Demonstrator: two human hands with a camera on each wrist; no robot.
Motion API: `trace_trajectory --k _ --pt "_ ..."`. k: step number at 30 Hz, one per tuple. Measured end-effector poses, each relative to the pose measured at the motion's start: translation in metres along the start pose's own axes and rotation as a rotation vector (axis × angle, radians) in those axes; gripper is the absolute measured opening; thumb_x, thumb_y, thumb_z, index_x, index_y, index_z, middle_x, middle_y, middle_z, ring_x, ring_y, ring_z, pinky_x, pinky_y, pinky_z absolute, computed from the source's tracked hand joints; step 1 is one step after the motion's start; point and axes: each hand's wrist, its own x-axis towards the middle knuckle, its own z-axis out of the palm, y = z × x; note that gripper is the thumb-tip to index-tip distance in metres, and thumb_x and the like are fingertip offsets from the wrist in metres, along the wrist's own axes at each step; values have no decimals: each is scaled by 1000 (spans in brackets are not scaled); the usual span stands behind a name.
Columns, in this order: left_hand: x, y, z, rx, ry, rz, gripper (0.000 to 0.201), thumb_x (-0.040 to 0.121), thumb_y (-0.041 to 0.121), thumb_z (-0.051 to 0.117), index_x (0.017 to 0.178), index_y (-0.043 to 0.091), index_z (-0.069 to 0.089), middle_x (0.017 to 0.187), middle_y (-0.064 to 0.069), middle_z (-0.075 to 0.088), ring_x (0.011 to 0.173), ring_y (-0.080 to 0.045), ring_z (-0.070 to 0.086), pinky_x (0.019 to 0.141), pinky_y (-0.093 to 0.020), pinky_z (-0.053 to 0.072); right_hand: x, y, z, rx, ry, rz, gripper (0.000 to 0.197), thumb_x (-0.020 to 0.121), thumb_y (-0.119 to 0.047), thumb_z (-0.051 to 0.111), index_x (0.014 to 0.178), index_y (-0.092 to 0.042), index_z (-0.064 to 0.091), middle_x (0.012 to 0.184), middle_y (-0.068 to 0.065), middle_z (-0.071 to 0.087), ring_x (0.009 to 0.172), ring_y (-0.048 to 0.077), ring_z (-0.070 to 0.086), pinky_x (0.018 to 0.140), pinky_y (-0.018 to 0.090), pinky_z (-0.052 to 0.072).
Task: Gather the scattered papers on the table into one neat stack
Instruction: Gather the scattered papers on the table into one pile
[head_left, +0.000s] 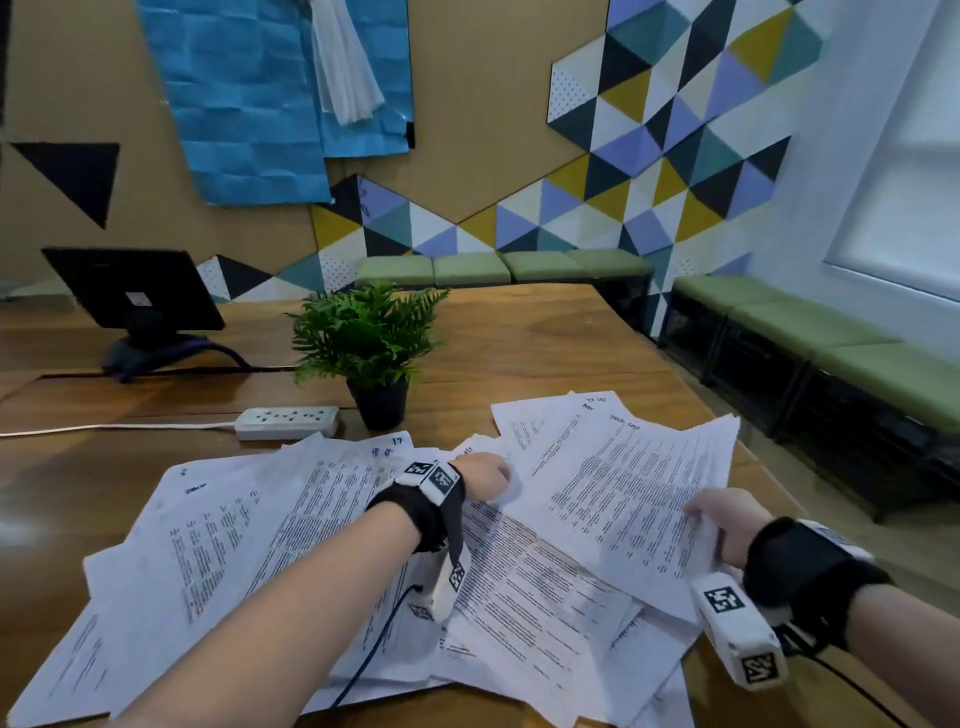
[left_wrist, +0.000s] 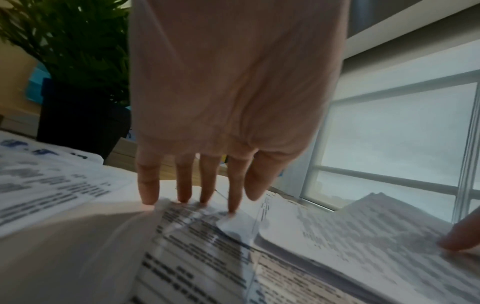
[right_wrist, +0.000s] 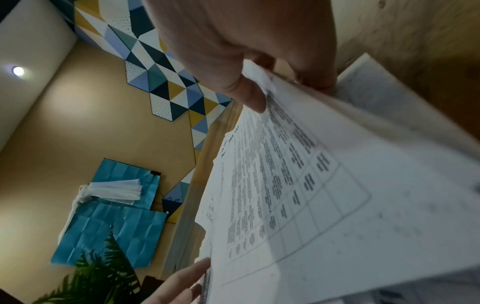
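Note:
Printed white papers (head_left: 322, 525) lie spread and overlapping across the near half of the wooden table (head_left: 545, 338). My left hand (head_left: 483, 475) reaches into the middle of the pile, and its straight fingers (left_wrist: 187, 185) press down on a crumpled sheet (left_wrist: 197, 230). My right hand (head_left: 727, 525) pinches the near right edge of a small bundle of sheets (head_left: 634, 499), with the thumb (right_wrist: 246, 94) on top and the fingers underneath; the bundle (right_wrist: 298, 185) is lifted and tilted.
A potted fern (head_left: 371, 348) stands just behind the papers, with a white power strip (head_left: 288, 422) to its left and a black monitor (head_left: 135, 291) at the back left. Green benches (head_left: 810, 332) line the walls past the table's right edge.

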Motion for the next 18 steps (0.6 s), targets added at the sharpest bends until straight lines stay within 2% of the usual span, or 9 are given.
trace_trajectory --k 2,4,5,7,9,11,14,16,18 --pt "-1 -1 2 -79 -93 76 36 95 9 40 126 8 60 141 -8 52 131 -27 47 108 -34 39 11 -1 6 -53 -4 -15 34 82 16 44 116 17 50 114 30 58 103 43 58 80 45 47" --pt "-5 -4 4 -199 -85 97 40 92 5 41 126 8 61 141 -6 54 130 -23 49 110 -32 38 16 -3 12 -158 7 -95 30 78 18 46 106 18 56 108 28 61 100 39 59 83 43 48" --pt "-10 -6 2 -217 -41 107 40 92 7 41 127 10 60 140 -6 54 127 -22 50 105 -28 39 12 -4 14 -247 41 -166 27 76 16 47 100 16 59 101 25 61 93 35 58 79 42 48" --pt "-18 -21 -3 -205 148 94 38 93 12 40 125 14 60 137 -5 55 123 -23 54 97 -27 42 3 -6 13 -405 124 -314 24 79 7 46 97 5 60 96 22 61 86 33 55 75 40 46" --pt "-27 -53 -15 -128 332 1 33 93 16 42 121 14 59 132 -7 56 118 -26 56 96 -32 46 -5 -5 8 -529 149 -414 26 84 -4 44 105 -4 59 103 21 63 90 33 54 76 35 45" --pt "-37 -96 -30 20 408 -170 36 91 26 44 124 14 54 133 -12 52 119 -34 53 99 -40 46 -9 -7 3 -585 149 -442 29 86 -10 46 112 -10 58 103 17 63 91 33 55 79 36 47" --pt "-63 -151 -44 194 368 -437 74 86 49 49 149 20 24 150 -16 35 136 -40 35 109 -48 35 -14 -16 -8 -628 178 -474 33 87 -12 50 120 -11 58 94 12 58 86 30 54 84 39 49" --pt "-81 -168 -45 165 284 -554 100 81 65 53 154 14 7 158 -19 19 143 -39 26 114 -46 29 -19 -23 -14 -594 199 -510 41 86 -6 49 126 -9 55 96 14 56 86 31 53 85 40 48" --pt "-94 -169 -40 124 176 -625 119 72 74 56 153 4 4 158 -23 10 146 -37 22 116 -43 27 -22 -24 -17 -473 191 -546 46 85 3 46 130 -8 52 98 18 59 87 34 55 80 38 45"
